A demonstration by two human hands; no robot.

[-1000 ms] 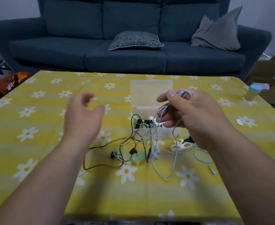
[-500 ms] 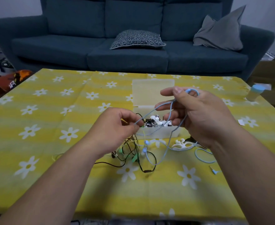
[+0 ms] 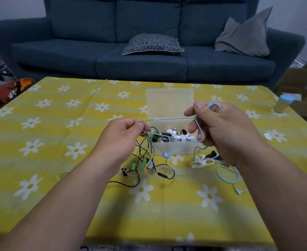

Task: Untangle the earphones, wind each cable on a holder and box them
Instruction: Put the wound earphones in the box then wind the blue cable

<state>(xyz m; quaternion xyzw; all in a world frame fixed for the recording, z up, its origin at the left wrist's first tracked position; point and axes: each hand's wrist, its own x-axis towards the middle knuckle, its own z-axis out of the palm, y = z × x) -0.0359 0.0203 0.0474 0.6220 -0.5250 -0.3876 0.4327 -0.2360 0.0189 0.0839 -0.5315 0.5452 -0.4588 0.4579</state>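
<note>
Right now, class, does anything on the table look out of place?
Yes: a tangle of black, green and yellow cables lies before the open box, and the blue cable stretched between left hand and right hand trails into it.

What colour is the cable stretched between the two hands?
The cable is light blue, clearest in the head view.

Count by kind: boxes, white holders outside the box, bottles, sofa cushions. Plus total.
Box: 1
White holder: 1
Bottle: 1
Cushions: 2, patterned and grey
Total: 5
</note>
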